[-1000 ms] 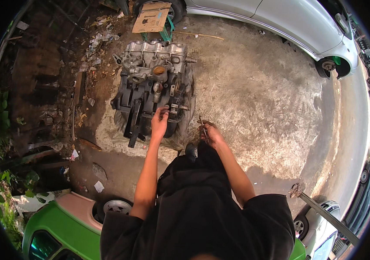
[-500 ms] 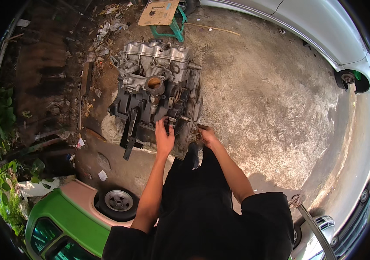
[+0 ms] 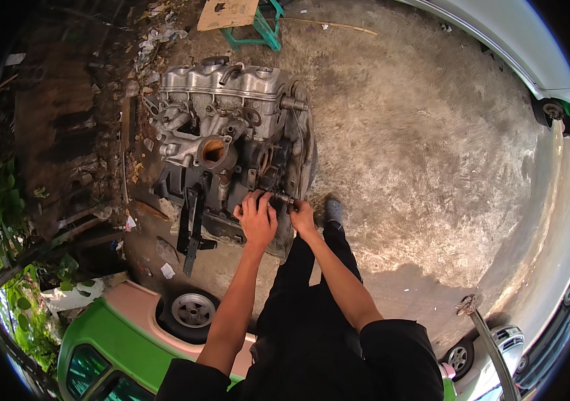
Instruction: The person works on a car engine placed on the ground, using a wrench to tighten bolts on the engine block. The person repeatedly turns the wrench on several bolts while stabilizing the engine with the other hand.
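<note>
Right hand (image 3: pixel 303 215) moved to engine shaft (image 3: pixel 284 198), long axis pointing right, left hand (image 3: pixel 257 219) beside, grips curled, holds unclear

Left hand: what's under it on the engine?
The left hand covers part of the engine near its lower right. A short metal stub shows between it and the right hand; whatever lies directly beneath the left hand is hidden.

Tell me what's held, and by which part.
Cannot tell: the left hand is at the engine, the right hand at a shaft end, grips hidden.
</note>
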Motion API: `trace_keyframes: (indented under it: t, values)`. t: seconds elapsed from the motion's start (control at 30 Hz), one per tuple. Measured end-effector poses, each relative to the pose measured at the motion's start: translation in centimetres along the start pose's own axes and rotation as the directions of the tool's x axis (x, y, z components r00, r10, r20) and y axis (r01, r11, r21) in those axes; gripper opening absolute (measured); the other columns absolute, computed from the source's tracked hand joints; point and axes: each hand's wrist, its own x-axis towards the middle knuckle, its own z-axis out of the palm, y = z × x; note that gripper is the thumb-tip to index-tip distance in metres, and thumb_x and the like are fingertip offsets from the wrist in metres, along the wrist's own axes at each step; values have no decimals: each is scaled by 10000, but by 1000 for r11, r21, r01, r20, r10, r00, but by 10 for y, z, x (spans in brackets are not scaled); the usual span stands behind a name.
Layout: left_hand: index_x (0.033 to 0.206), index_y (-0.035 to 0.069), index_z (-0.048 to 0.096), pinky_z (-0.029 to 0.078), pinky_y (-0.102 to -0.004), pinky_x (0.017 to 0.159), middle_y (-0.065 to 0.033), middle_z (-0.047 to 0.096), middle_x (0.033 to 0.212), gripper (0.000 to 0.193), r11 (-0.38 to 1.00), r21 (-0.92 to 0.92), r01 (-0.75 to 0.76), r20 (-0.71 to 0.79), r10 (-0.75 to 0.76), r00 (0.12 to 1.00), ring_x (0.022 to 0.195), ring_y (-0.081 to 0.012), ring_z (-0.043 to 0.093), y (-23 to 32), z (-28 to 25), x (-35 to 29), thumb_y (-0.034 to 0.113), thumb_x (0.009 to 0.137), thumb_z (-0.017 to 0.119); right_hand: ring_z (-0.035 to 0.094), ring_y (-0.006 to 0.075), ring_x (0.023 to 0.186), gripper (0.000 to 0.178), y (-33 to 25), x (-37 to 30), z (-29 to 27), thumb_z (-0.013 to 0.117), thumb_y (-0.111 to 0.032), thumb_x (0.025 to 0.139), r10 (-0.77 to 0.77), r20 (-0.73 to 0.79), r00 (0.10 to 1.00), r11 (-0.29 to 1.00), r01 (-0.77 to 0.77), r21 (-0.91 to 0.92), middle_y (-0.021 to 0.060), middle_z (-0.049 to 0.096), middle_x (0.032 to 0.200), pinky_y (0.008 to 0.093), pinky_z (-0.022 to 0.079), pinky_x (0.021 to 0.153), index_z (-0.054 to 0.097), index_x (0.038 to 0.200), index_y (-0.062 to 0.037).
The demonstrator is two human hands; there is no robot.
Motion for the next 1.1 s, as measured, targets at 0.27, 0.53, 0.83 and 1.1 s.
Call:
trace_keyframes:
  t: [0.27,0.53,0.83,1.1]
  values:
    - [1135,89,625,265,-447,976,-86,615,1195,237,1000,-5,0,-60,-1,998,1161,-279,556,-1,7,-6,136,918,543,685,412,775,374,-3,-11,-10,585,-25,817,24,62,998,984,-34,175,301,671,914,419,517,693,666,1172,61]
    - [1098,92,640,277,-421,969,-75,635,1176,205,1000,10,-18,-88,19,996,1140,-277,584,0,6,-6,139,916,558,688,417,819,357,0,-1,-16,577,19,800,-164,74,984,984,158,79,299,675,930,442,520,743,691,1137,39]
    - [1095,90,639,297,-422,937,-73,637,1163,198,999,47,-24,-83,28,996,1115,-283,594,0,8,-5,153,923,562,708,352,798,302,-10,-2,2,598,-7,839,-97,-79,992,988,105,111,280,684,836,381,527,738,685,1119,66]
    - [1077,78,633,311,-430,917,-83,640,1144,184,999,32,-23,-87,25,996,1087,-283,598,0,6,-4,142,917,568,689,376,749,192,-9,-19,-7,614,15,796,-128,-26,992,981,130,147,273,657,795,408,498,648,685,960,84]
